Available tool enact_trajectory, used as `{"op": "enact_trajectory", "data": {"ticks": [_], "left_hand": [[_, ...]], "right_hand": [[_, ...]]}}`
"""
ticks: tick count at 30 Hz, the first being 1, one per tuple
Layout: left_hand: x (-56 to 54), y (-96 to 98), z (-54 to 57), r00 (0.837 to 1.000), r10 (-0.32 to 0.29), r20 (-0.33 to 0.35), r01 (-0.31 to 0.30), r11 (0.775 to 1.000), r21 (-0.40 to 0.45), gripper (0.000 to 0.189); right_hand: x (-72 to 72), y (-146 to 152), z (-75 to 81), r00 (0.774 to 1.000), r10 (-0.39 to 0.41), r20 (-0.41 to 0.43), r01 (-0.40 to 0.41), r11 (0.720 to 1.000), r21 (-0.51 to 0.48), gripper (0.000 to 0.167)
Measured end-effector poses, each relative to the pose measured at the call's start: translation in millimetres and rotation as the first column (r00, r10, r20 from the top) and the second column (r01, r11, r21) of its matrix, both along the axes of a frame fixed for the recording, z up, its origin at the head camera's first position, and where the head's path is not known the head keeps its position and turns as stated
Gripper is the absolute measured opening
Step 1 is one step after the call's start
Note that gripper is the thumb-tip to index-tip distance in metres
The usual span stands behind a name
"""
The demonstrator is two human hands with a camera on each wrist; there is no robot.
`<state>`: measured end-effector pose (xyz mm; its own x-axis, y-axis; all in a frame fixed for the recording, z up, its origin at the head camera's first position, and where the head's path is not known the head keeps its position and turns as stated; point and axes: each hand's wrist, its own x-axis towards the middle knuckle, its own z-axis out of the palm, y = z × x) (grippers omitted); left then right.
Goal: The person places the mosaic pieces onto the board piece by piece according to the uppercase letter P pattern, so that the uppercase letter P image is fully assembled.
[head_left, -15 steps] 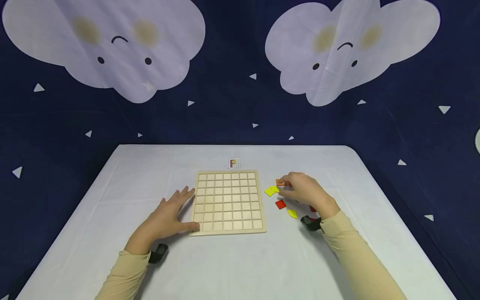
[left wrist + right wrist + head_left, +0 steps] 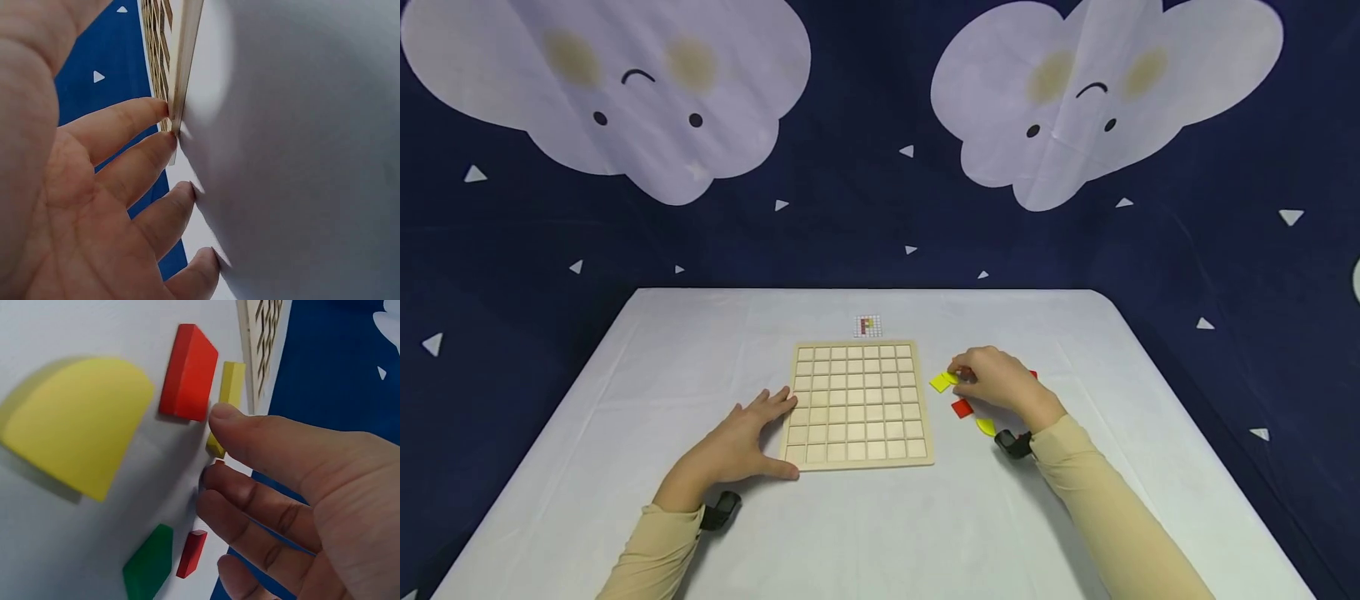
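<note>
My left hand (image 2: 737, 446) rests at the left side of a wooden grid board (image 2: 856, 408), fingers spread. Two fingertips touch the board's edge in the left wrist view, and the thumb lies by its near left corner. To the right of the board, my right hand (image 2: 996, 379) is over loose tiles, its fingertips by a yellow tile with a curved edge (image 2: 951, 377). That tile adjoins a yellow square tile (image 2: 939, 383). In the right wrist view thumb and index finger stand apart, with yellow visible behind them; I see no tile clearly held.
Near the right hand lie a red square tile (image 2: 962, 408) and a yellow quarter-round tile (image 2: 986, 426). A green tile (image 2: 150, 562) and another red tile (image 2: 192, 553) lie beneath the hand. A small pattern card (image 2: 868, 326) sits behind the board.
My right hand has moved slightly left and nearer, from the orange tile toward the yellow ones; the orange tile is no longer seen. The left hand has shifted slightly right against the board.
</note>
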<state>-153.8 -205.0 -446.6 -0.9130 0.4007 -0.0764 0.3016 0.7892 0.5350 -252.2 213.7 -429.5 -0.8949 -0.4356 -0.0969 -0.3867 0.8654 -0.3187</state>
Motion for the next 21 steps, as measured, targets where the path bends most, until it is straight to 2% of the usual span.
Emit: {"op": "enact_trajectory", "data": {"ticks": [11,21], "left_hand": [[0.4,-0.5,-5.5,1.0,0.021,-0.01,-0.021,1.0,-0.004,0.114],[-0.1,-1.1,-7.0,0.999,0.027,-0.022,-0.027,1.0,-0.009,0.113]], "right_hand": [[-4.0,-0.5,-3.2,0.998,0.031,-0.057,-0.033,0.999,-0.022,0.015],[-4.5,-0.9,-2.1,0.998,0.029,-0.062,-0.03,0.999,-0.021,0.016]]}}
